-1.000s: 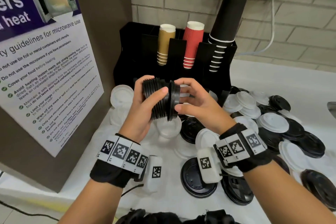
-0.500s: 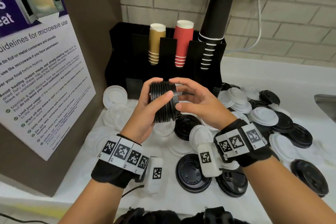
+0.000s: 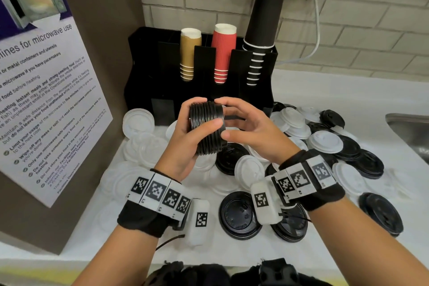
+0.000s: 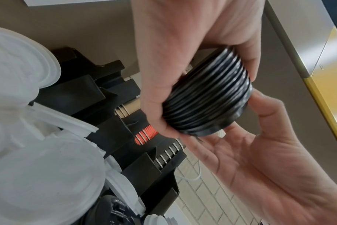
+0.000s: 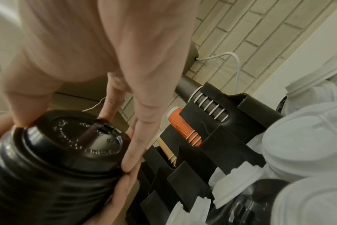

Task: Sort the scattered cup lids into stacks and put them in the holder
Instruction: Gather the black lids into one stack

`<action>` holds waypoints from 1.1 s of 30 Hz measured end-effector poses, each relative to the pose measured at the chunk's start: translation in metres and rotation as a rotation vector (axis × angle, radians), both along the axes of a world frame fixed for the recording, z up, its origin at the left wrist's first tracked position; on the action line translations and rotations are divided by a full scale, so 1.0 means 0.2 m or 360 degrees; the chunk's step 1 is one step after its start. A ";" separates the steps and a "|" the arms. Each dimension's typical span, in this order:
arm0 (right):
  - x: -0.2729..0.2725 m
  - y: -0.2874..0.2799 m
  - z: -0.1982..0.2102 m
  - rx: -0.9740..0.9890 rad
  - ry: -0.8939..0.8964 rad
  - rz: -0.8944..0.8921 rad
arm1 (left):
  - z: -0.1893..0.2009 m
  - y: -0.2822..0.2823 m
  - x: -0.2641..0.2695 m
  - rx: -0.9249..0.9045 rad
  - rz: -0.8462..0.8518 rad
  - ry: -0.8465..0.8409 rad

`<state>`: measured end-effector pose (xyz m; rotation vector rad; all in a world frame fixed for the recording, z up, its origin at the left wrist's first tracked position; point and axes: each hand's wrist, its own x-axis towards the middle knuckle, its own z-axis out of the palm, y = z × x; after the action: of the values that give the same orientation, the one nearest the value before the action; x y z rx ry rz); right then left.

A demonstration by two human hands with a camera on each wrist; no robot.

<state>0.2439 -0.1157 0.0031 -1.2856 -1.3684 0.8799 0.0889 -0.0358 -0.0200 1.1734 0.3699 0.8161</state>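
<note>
Three cup stacks (image 3: 221, 53) are counted in one holder (image 3: 148, 72); one lid stack (image 3: 207, 127) is held by two hands.

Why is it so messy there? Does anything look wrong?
Yes: loose black lids and white lids lie scattered and overlapping on the counter instead of in the holder. Only the black stack, held between the left hand and right hand, is tidy. Nothing looks broken or spilled.
</note>
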 end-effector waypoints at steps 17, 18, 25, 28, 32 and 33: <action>-0.02 0.21 -0.09 -0.1231 -0.2187 0.0227 | 0.02 0.08 -0.05 -0.0080 0.0439 -0.0091; -0.02 0.22 -0.08 -0.1244 -0.2145 0.0252 | 0.02 0.08 -0.05 -0.0076 0.0436 -0.0079; 0.04 0.23 -0.06 -0.1161 -0.1842 0.0253 | 0.02 0.09 -0.08 -0.0069 0.0450 -0.0047; 0.12 0.24 0.03 -0.1024 -0.1594 0.0177 | 0.02 0.10 -0.09 -0.0089 0.0459 -0.0052; 0.17 0.21 0.13 -0.0638 -0.1072 0.0013 | 0.00 0.10 -0.07 -0.0105 0.0405 -0.0053; 0.17 0.20 0.15 -0.0560 -0.0927 -0.0015 | 0.00 0.09 -0.07 -0.0103 0.0382 -0.0052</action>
<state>0.2776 -0.0762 0.0325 -1.9229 -1.6951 0.7925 0.0750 -0.0174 -0.0199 1.0664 0.5131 1.0226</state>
